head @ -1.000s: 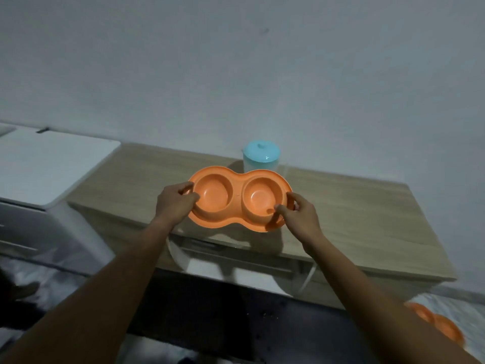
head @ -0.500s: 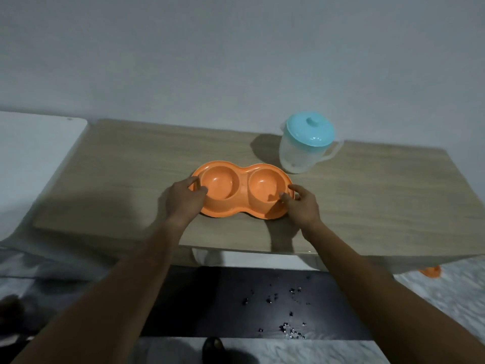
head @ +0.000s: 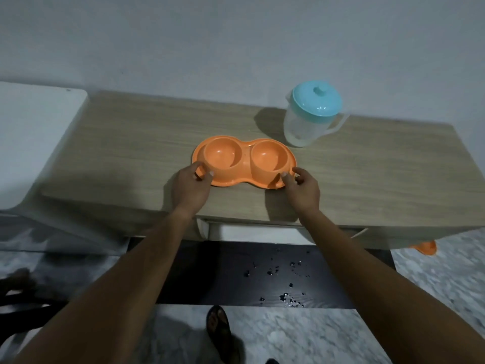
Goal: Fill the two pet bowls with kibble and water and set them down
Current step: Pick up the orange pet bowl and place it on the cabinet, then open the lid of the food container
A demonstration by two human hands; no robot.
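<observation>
The orange double pet bowl (head: 244, 161) sits flat and empty on the wooden tabletop (head: 131, 153). Left hand (head: 190, 189) and right hand (head: 301, 190) pinch its near rim, each grip narrow on the bowl's edge. A teal-lidded pitcher (head: 311, 114) stands just behind.

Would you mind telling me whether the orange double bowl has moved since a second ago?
Yes. The orange double bowl, then held up in front of the wooden counter, now rests on it, left of the jug.

Orange double pet bowl (head: 244, 161) lies flat on the wooden tabletop (head: 131, 143), both wells apparently empty.
</observation>
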